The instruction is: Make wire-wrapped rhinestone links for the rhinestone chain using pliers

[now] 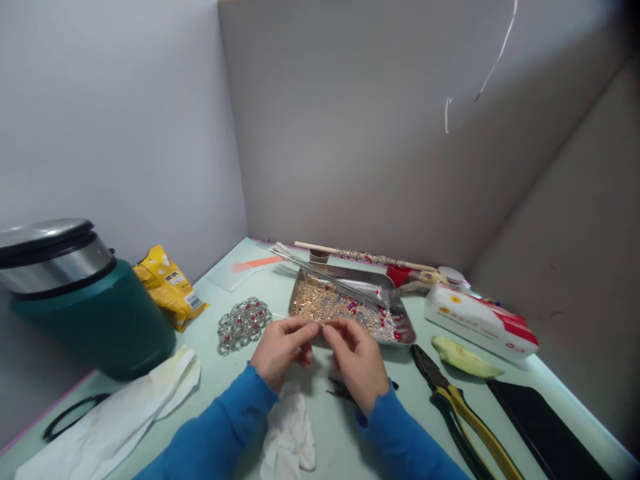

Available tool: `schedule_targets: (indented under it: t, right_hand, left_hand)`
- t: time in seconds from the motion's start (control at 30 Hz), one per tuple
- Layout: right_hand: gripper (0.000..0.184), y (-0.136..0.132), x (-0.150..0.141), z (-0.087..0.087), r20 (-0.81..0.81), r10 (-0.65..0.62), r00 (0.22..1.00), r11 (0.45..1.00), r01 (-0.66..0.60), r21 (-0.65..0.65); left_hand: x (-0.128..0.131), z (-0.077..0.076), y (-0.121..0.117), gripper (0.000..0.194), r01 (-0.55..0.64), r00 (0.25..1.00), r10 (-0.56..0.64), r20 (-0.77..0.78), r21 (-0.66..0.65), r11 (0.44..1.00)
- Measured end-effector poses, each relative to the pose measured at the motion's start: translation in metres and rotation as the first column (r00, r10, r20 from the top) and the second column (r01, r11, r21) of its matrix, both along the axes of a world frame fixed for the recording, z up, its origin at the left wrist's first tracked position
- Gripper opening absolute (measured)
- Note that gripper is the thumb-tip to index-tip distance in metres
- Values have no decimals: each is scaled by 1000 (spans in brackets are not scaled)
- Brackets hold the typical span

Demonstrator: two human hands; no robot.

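My left hand (281, 348) and my right hand (356, 357) meet in front of a metal tray (406, 328) full of small gold, red and clear beads. Both hands pinch with thumb and forefinger at the same spot; what sits between the fingertips is too small to make out. A bundle of thin wires (320, 272) lies across the tray. A beaded mat with red stones (243, 324) lies left of the hands. Both sleeves are blue.
A green lidded pot (85, 307) stands at the left beside a yellow packet (169, 285). White tissues (289, 433) lie near me. Yellow-handled pliers (457, 407), a tissue pack (480, 321), a black phone (545, 433) and a beaded stick (365, 257) lie to the right and behind.
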State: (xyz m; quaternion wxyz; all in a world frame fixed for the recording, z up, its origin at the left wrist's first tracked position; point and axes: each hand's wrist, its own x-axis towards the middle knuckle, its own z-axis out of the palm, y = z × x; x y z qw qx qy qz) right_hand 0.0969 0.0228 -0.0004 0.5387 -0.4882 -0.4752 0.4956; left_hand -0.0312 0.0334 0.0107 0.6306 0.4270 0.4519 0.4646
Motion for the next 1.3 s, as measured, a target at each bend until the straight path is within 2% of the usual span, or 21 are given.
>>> schedule_targets:
  t: [0.07, 0.13, 0.23, 0.4, 0.5, 0.63, 0.7, 0.9, 1.0, 1.1, 1.3]
  right_hand:
    - [22, 3, 4, 0, 10, -17, 1000, 997, 16, 73]
    - [20, 4, 5, -3, -14, 20, 1000, 997, -19, 76]
    - [17, 3, 3, -7, -28, 5, 1000, 995, -2, 103]
    - [14, 0, -2, -11, 24, -95, 995, 976, 89, 197]
    - [21, 1, -1, -14, 53, -85, 995, 987, 77, 141]
    - [32, -3, -2, -14, 105, 125, 987, 991, -129, 41]
    - [32, -6, -5, -12, 95, 189, 977, 981, -191, 11]
    - [32, -10, -9, -11, -6, 248, 969, 968, -248, -35]
    - [33, -10, -11, -15, -155, 296, 943, 954, -300, -8]
    - [34, -10, -12, -20, -240, 285, 928, 956, -293, 0]
    - [33, -6, -13, -28, -221, 217, 951, 974, -226, -18]
  left_hand:
    - [1, 1, -2, 29, 43, 999, -42, 33, -41, 998]
    - [2, 2, -3, 28, 74, 996, -71, 51, -61, 995]
    - [4, 0, -5, 25, 35, 998, -31, 52, -73, 997]
    - [5, -1, -6, 21, -20, 996, 29, 80, -111, 994]
    - [4, 0, -5, 23, -27, 997, 33, 66, -100, 995]
    - [4, -2, -2, 24, -34, 997, 39, 63, -85, 996]
    - [3, -4, -2, 27, -14, 997, 20, 74, -82, 997]
    - [1, -2, -1, 35, 28, 997, -27, 67, -22, 999]
    - [-1, -3, 1, 34, 85, 993, -85, 77, 3, 996]
    - [-1, -6, 2, 33, 111, 987, -110, 118, 1, 994]
    - [2, -7, 2, 37, 81, 993, -80, 88, -8, 997]
